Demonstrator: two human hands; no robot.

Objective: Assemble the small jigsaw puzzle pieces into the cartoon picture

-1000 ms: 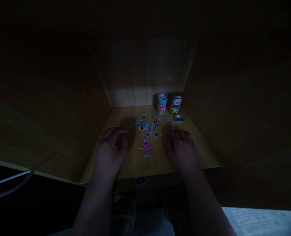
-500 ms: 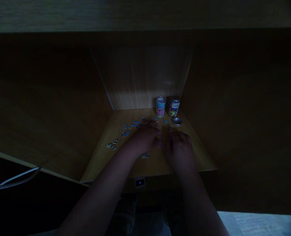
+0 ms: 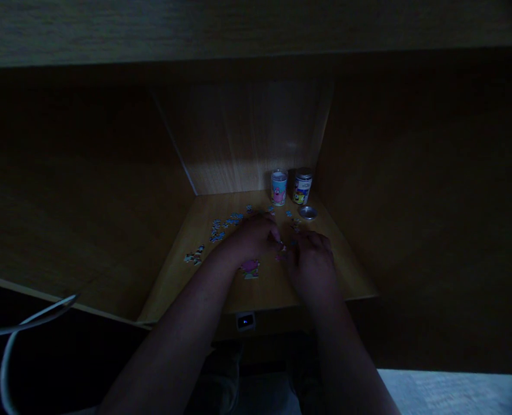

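Note:
In the dim compartment, my left hand reaches over the wooden board with thumb and fingers pinched at a small jigsaw puzzle piece. To its right my right hand rests low, fingers curled; whatever they hold is hidden. Pinkish pieces lie between the hands. A joined pink and green puzzle section sits below my left wrist. Loose blue pieces are scattered left of my left hand, and a pale cluster lies further left. Several pieces lie beyond my right hand.
At the back stand a blue can with a pink figure and a second can with a metal lid on. A loose round lid lies before them. Wooden walls enclose both sides. White cables hang at lower left.
My left hand has shifted slightly up, uncovering more of the pink puzzle section. Its fingertips now pinch at a piece between the hands. The view has moved a little.

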